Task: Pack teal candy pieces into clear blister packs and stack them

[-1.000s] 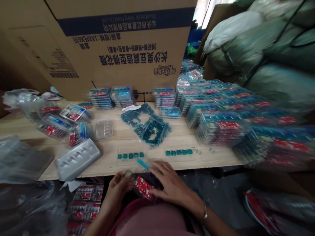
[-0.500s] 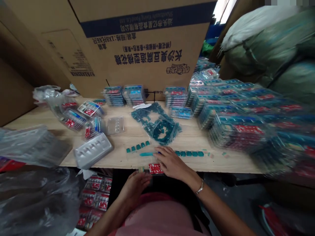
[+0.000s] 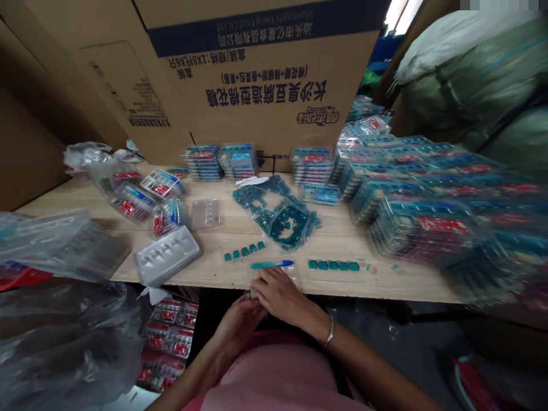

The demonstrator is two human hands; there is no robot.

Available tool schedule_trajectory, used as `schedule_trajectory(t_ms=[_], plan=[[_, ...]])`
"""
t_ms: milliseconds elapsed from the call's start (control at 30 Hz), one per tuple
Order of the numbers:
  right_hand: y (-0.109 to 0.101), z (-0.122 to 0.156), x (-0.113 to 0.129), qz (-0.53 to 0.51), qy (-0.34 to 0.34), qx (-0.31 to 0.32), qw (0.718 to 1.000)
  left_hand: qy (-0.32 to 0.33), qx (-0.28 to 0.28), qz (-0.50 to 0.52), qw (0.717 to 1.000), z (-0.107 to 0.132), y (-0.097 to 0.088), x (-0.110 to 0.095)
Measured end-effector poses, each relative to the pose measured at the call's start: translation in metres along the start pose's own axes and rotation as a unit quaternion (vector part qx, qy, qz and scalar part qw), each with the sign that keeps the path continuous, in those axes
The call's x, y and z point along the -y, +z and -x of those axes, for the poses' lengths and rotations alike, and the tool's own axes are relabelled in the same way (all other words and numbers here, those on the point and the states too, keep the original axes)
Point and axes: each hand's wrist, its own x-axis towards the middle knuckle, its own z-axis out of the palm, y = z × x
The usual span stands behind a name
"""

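Clear plastic glinted at the front edge of the table (image 3: 222, 275), where, watching from afar through the head camera, I found the clear tray (image 3: 293, 273) half hidden under the right hand (image 3: 278, 295). A turquoise stick (image 3: 270, 265) with a blue end lay across its far part, just beyond the curled fingers. The left hand (image 3: 240, 315) sat low on the other side, its fingertips close to the right's around a small pale piece (image 3: 254, 294). Both hands were narrow and drawn together, but the overlap hid their grip, and I could not tell which, if either, held the piece. To work well there, I judged, the left fingers should steady the tray's near edge while the right pressed lightly and straight down, since thin plastic would probably flex and could tip the stick loose. I also reckoned both hands ought to stay low and compact, because the left-hand row of teal pieces (image 3: 245, 251) and the right-hand row of teal pieces (image 3: 333, 265) lay near enough for a careless sweep to scatter them.
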Motion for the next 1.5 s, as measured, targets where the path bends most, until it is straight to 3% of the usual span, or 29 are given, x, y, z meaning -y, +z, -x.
schedule_trajectory(t_ms=[133, 300, 600, 767, 1033, 1133, 1300, 1500], plan=[[0.003, 0.003, 0.0, 0.027, 0.022, -0.017, 0.999, 0.007, 0.008, -0.005, 1.0, 0.0, -0.004, 0.003], [0.008, 0.004, -0.004, -0.003, -0.02, -0.021, 1.0, 0.023, -0.004, 0.004, 1.0, -0.003, -0.006, 0.004], [0.007, 0.005, 0.014, -0.073, 0.075, 0.029, 0.994, 0.051, 0.036, 0.045, 0.997, -0.004, -0.007, 0.008], [0.011, -0.002, 0.009, -0.11, 0.073, 0.039, 0.99, -0.001, 0.018, 0.071, 0.997, -0.003, -0.006, 0.006], [-0.001, -0.01, -0.008, -0.155, 0.029, 0.054, 0.986, 0.0, -0.029, 0.041, 0.999, 0.004, 0.0, -0.002], [0.0, -0.009, -0.017, -0.191, -0.002, 0.027, 0.981, 0.01, -0.049, 0.04, 0.998, 0.005, 0.004, -0.003], [-0.003, 0.002, -0.018, -0.218, -0.048, -0.086, 0.971, 0.054, -0.065, 0.035, 0.996, 0.005, 0.004, -0.003], [-0.016, 0.014, -0.01, -0.188, -0.073, -0.15, 0.968, 0.038, -0.068, 0.037, 0.996, 0.006, 0.003, -0.004]])
